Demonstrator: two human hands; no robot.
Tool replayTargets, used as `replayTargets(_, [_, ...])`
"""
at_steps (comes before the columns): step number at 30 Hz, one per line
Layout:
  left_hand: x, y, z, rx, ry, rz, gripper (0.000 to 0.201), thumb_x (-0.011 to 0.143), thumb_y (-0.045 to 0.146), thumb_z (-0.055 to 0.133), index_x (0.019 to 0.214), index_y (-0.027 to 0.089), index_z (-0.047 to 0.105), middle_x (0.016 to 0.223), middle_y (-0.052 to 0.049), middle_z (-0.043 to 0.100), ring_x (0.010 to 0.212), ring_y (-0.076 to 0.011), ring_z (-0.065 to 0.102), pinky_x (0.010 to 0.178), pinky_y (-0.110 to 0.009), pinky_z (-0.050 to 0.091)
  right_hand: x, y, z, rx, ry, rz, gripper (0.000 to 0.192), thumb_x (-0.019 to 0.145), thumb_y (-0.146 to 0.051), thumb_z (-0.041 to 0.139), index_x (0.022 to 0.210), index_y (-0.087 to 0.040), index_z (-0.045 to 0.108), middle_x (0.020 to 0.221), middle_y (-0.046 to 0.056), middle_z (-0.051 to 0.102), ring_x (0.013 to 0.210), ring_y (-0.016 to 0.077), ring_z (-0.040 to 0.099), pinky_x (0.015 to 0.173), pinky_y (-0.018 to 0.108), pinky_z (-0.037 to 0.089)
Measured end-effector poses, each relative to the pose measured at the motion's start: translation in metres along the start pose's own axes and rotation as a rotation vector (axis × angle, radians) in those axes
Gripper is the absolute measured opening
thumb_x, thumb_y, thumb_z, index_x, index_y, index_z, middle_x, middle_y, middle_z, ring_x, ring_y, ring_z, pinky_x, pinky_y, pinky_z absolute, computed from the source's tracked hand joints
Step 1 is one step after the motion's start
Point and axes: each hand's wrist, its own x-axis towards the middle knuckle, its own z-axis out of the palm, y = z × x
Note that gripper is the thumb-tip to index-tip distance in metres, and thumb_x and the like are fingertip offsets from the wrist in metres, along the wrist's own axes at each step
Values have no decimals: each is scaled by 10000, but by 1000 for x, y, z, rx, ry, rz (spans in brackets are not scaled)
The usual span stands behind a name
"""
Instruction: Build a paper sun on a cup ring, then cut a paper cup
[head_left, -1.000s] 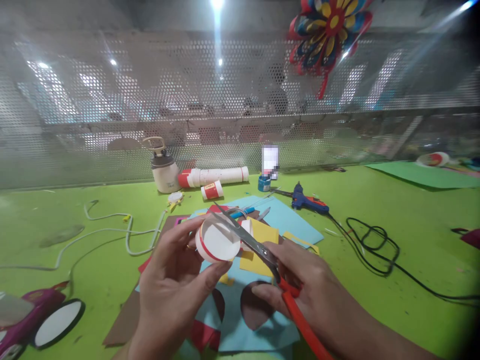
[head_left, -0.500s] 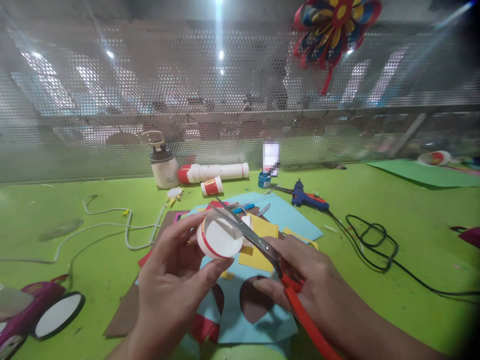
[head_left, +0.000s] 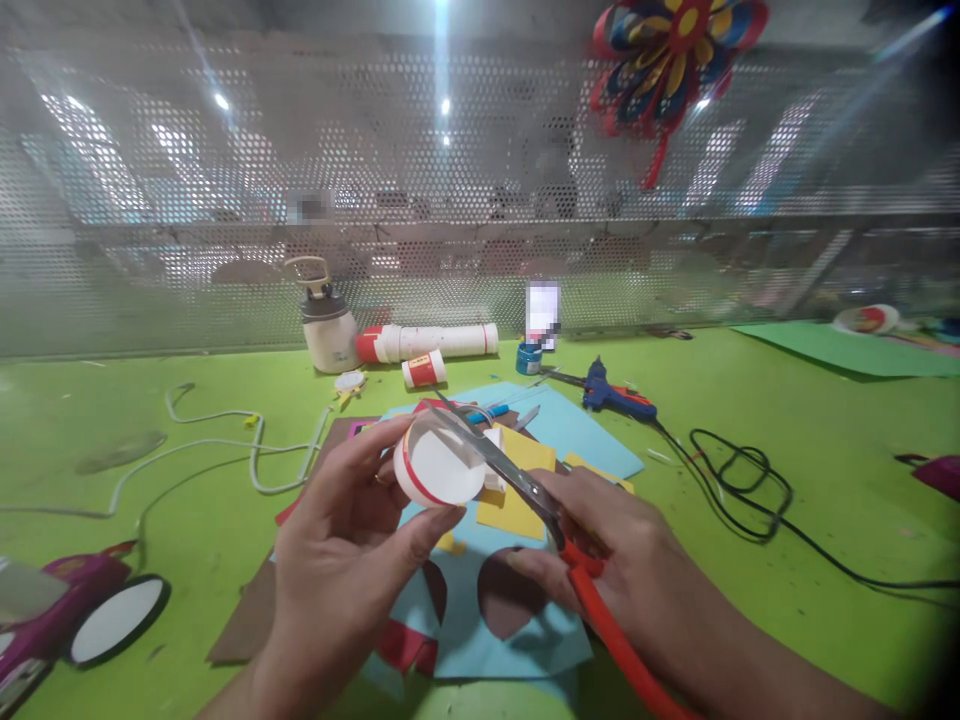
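Note:
My left hand (head_left: 352, 540) grips a short white paper cup piece (head_left: 442, 470) with a red band, its round white face tilted towards me. In my right hand (head_left: 615, 540) are red-handled scissors (head_left: 517, 480), their blades slightly apart and lying across the upper right edge of the cup piece. Whether the blades touch the paper I cannot tell. Below both hands lies light blue paper (head_left: 517, 650) with dark round cutouts or holes. Yellow paper (head_left: 525, 460) and a small white cup-like piece (head_left: 495, 475) are just behind the scissors.
Behind stand a sprayer-like bottle (head_left: 328, 330), stacked paper cups (head_left: 442, 342), a single cup (head_left: 424, 369) and a blue jar (head_left: 529, 358). A blue glue gun (head_left: 619, 395) trails a black cord (head_left: 739, 470) at right. A purple object (head_left: 56, 625) lies left. Perforated metal (head_left: 450, 240) rises behind the green table (head_left: 195, 560).
Both hands stay nearly where they were. The cup piece and scissors have hardly moved, and the view has shifted very slightly.

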Motion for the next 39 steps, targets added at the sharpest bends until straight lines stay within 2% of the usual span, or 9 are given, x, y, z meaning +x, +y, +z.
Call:
replayTargets(10, [4,5,1,-42,5,-101,485,668,47,779,1078,295,704,1090,-10,740,960,-164,708,795,-180,585,1,3,1,-68,12,-11,355,841,-442,647,1133,-246,604,872,35,578,744,193,540,672,335,449])
replayTargets(17, [4,2,1,-138,14,-220,413,659,96,801,1016,291,729,1065,-14,753,937,-171,718,739,-169,593,4,3,0,-4,-4,-21,361,836,-430,661,1162,-294,587,917,25,602,845,209,560,752,352,456])
replayTargets(22, [4,1,0,-109,13,-211,442,651,90,802,1034,297,723,1034,-14,761,875,-173,732,687,-172,604,3,2,-1,-17,2,-30,326,838,-431,654,1122,-278,605,888,27,603,823,207,565,724,340,461])
replayTargets(29, [4,3,3,-107,-8,-145,438,658,61,785,1018,304,731,1048,1,758,925,-152,720,748,-146,583,3,3,-1,-2,6,-27,357,835,-427,657,1149,-272,586,932,38,593,866,218,557,760,365,463])
replayTargets(39, [3,1,0,-130,-31,-139,475,667,21,768,1048,299,720,1115,-15,737,984,-172,704,767,-152,583,3,0,-3,6,-26,-13,356,845,-435,649,1159,-275,599,856,24,561,792,201,531,712,346,441])
